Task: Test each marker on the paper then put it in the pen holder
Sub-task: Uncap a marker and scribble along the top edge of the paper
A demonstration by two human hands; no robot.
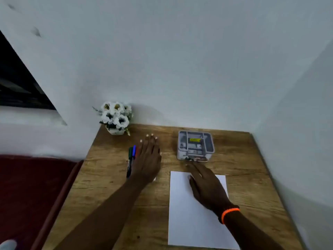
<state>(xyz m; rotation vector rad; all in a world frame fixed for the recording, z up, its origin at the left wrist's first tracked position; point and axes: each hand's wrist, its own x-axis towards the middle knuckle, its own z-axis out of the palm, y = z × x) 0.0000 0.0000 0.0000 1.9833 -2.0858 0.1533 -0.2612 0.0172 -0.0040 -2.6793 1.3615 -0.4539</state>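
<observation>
Head view, clear pen holder (195,145) without markers (131,160), both hands' fingers (150,141) released, flat, right hand (207,188) over paper (189,228).

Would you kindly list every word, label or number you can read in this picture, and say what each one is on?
None can be read.
Pen holder: a yellow label with dark print, too blurred to read.
Pen holder front: small dark markings, too blurred.
Markers: pale print on a barrel, too small to read.
Paper: blank.
</observation>
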